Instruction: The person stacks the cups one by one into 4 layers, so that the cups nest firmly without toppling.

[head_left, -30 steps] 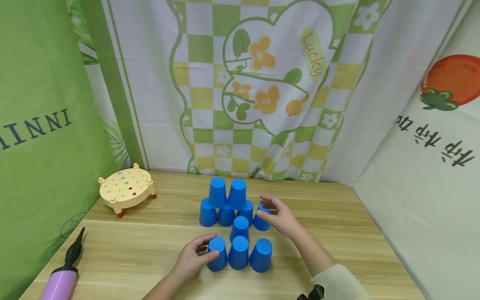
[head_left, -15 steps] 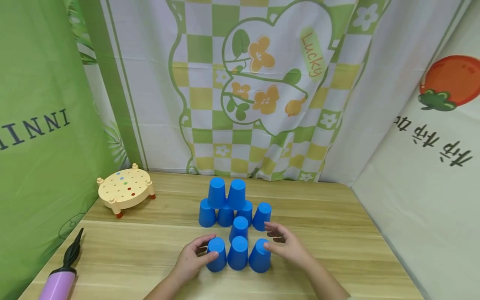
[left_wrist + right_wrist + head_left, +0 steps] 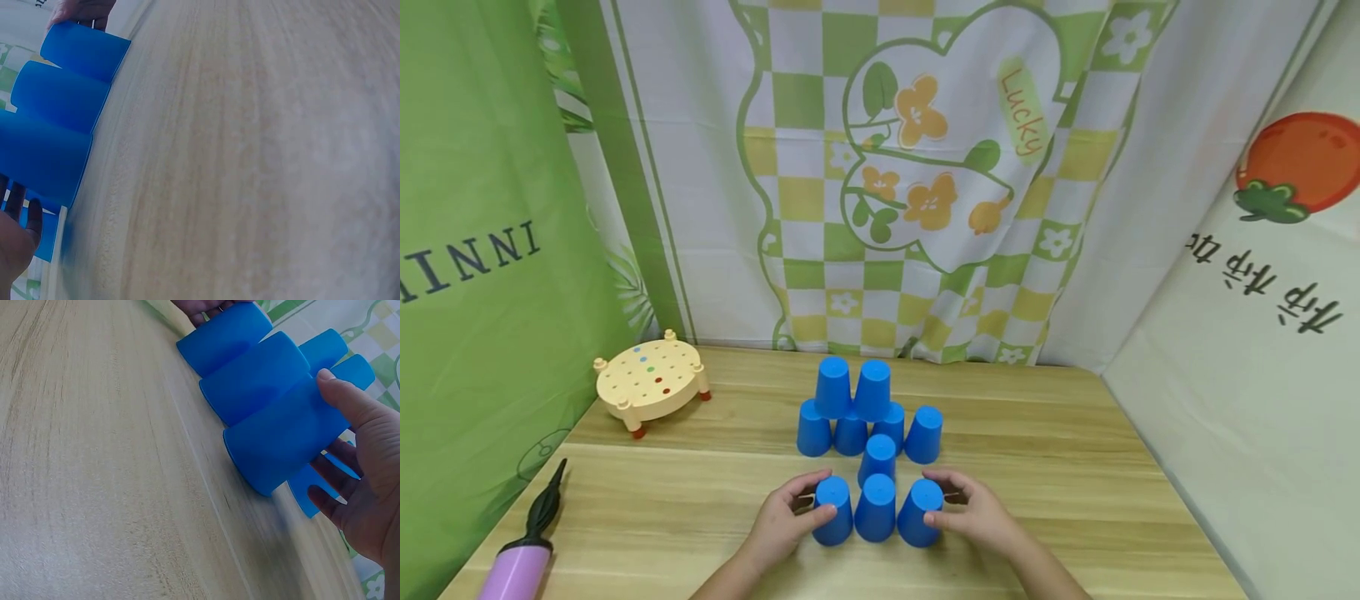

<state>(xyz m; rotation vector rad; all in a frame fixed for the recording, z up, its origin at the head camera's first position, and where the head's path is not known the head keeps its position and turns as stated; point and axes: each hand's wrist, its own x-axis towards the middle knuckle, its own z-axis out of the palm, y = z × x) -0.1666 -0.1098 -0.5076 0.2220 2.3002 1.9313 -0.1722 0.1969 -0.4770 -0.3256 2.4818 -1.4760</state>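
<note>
Three upside-down blue cups stand in a front row in the head view. My left hand [image 3: 781, 518] holds the left cup [image 3: 832, 512], thumb in front and fingers round its far side. At the row's other end, my right hand [image 3: 977, 512] has its thumb on the right cup [image 3: 920, 517], with the fingers curved behind it. Between them is the middle cup [image 3: 876, 510], untouched. Directly behind it stands another blue cup [image 3: 877, 458]. Farther back, two cups [image 3: 833, 388] sit on a row of three [image 3: 814, 430], beside a single cup [image 3: 923, 435].
A cream round pegged toy stand [image 3: 651, 379] with short legs is at the table's back left. A pump with a purple barrel [image 3: 518, 571] and black nozzle lies at the left edge. Curtains [image 3: 925, 317] hang behind the wooden table [image 3: 1045, 417].
My right hand has come from the single back-right cup toward me to the front row's right cup and now holds it. My left hand has stayed at the left cup.
</note>
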